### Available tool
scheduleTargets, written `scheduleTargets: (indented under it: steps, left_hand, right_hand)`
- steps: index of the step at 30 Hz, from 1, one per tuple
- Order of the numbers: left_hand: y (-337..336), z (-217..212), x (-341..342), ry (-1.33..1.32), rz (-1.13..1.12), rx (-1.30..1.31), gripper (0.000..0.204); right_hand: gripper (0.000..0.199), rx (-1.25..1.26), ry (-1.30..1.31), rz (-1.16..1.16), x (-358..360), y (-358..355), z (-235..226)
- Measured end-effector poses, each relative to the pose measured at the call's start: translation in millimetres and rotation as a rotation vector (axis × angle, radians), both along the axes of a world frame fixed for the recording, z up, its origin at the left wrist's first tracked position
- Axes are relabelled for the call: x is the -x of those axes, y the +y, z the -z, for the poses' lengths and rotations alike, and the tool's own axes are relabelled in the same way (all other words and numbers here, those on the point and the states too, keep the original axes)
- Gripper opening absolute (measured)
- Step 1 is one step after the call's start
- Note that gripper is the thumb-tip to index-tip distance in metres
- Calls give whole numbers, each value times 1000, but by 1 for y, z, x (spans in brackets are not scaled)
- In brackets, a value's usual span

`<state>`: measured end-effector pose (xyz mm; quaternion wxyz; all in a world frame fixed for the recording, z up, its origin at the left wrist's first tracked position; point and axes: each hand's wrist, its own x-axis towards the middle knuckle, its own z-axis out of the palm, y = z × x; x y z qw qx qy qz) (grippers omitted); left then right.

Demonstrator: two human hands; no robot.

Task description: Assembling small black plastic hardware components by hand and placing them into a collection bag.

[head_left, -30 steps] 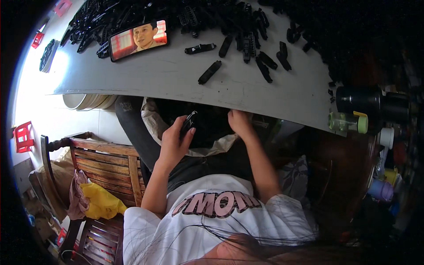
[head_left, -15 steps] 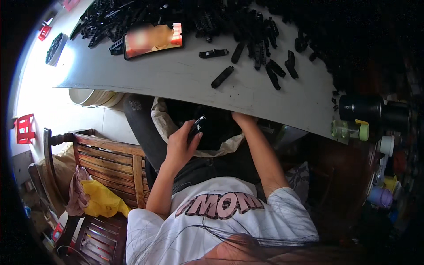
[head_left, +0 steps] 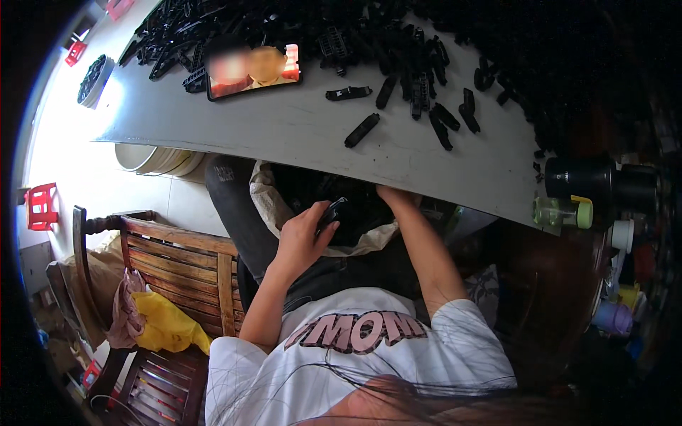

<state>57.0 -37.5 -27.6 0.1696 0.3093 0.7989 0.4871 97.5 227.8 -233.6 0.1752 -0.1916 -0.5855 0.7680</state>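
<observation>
My left hand (head_left: 304, 228) is closed around a small glossy black plastic piece (head_left: 337, 209), its thumb on the near side. It hangs over the mouth of a whitish sack (head_left: 266, 193) on my lap, which has dark pieces inside. My right hand (head_left: 391, 193) reaches under the table edge at the sack's right side. The tabletop hides its fingers, so I cannot see what they touch. On the grey table (head_left: 284, 135) above lie several loose black plastic pieces, one of them (head_left: 362, 130) near the front edge.
A large heap of black parts (head_left: 170, 35) covers the far side of the table. A phone (head_left: 254, 71) playing a video leans there. At the right stand a black cylinder (head_left: 579, 177) and a green-lidded bottle (head_left: 565, 211). A wooden bench (head_left: 177, 255) is at my left, buckets (head_left: 153, 157) beyond.
The black piece in my left hand has tilted flatter and lower over the sack. The whole view has shifted slightly, and my right hand stays under the table edge.
</observation>
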Motion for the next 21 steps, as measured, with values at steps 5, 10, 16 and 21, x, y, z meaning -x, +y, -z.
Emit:
scheduleTargets:
  steps: [5,10,16,21]
  left_hand:
    - [-11,13,0,18,-39,-12,30]
    - [-7,14,3,2,-17,44,30]
    - [3,13,6,15,25,95,33]
    - [2,17,4,36,-4,35,29]
  right_hand:
    - [46,-1032,-916,-404,6,-35,-94]
    - [32,-70,-825,-546,-10,-27,-130]
    - [25,302,-594,-486,-23,-24,-144]
    - [24,342,-596,-541,-22,-28,-152]
